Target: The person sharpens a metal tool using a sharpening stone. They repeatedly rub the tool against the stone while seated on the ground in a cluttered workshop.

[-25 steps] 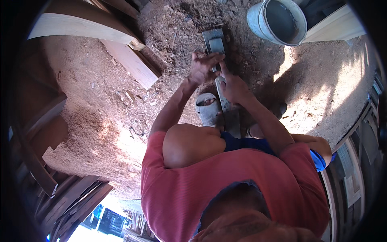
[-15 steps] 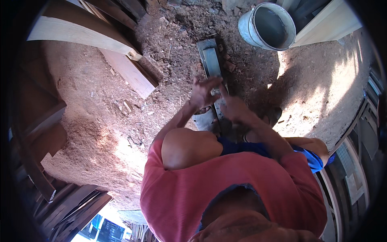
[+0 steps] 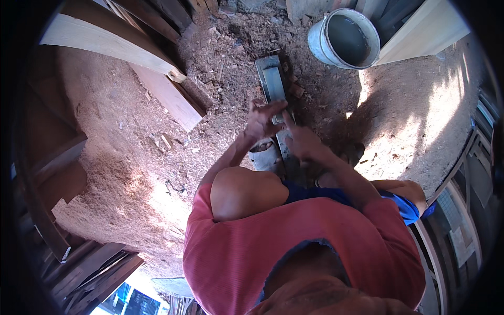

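My left hand [image 3: 261,122] is raised over the near end of a grey-blue rectangular block [image 3: 273,84] that looks like a whetstone. Its fingers and thumb curve toward the right; whatever lies between them is too small and blurred to make out. From the right comes my right hand [image 3: 303,142], index finger stretched up to the left hand's fingertips, the other fingers partly folded. The block rests lengthwise on a longer dark board [image 3: 261,64], which runs toward me between my feet.
A pale bucket [image 3: 318,44] of greyish water stands at the far right, beside a leaning plank [image 3: 420,34]. Long planks [image 3: 110,44] reach in at the far left. Wood shavings and scraps cover the ground [image 3: 210,126]. More boards [image 3: 97,268] are stacked at the near left.
Both hands stay close together and have barely moved. The view has tilted slightly, so the block and bucket sit a little lower in the picture.
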The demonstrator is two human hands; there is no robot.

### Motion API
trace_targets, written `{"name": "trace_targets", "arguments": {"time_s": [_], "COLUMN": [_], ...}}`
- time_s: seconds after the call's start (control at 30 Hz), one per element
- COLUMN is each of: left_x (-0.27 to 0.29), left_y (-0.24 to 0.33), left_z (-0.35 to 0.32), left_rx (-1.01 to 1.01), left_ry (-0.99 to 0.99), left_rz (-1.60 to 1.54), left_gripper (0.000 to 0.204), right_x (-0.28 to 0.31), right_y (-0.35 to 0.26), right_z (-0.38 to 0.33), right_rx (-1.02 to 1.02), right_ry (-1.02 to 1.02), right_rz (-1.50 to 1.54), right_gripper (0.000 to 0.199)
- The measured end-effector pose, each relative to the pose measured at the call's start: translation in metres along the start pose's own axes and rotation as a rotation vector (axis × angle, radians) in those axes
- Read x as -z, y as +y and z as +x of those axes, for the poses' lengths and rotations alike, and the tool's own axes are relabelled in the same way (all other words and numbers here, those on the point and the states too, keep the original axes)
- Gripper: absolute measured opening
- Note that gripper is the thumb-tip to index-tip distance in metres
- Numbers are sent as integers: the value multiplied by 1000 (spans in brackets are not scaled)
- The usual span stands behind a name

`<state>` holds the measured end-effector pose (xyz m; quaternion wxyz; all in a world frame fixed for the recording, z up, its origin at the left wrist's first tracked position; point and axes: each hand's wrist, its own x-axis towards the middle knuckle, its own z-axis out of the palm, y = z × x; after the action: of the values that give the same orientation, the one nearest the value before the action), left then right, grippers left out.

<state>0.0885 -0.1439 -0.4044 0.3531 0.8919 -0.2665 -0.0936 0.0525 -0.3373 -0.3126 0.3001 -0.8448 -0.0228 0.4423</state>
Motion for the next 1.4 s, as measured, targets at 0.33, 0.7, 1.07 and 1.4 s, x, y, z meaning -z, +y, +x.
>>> {"name": "trace_targets", "arguments": {"time_s": [0.33, 0.7, 1.07, 1.4], "left_x": [58, 21, -2, 57], "left_y": [-59, -44, 0, -33], "left_z": [114, 53, -8, 97], "left_rx": [-59, -161, -48, 203], "left_ry": [-3, 118, -26, -156], "left_rz": [211, 112, 29, 14], "left_gripper": [85, 79, 74, 82], "right_x": [94, 23, -11, 66], "right_y": [-36, -10, -4, -10], "right_z": [84, 54, -4, 76], "right_rx": [49, 77, -93, 156], "right_ry": [65, 178, -24, 197], "right_rz": [97, 88, 17, -11], "right_gripper": [82, 86, 92, 90]}}
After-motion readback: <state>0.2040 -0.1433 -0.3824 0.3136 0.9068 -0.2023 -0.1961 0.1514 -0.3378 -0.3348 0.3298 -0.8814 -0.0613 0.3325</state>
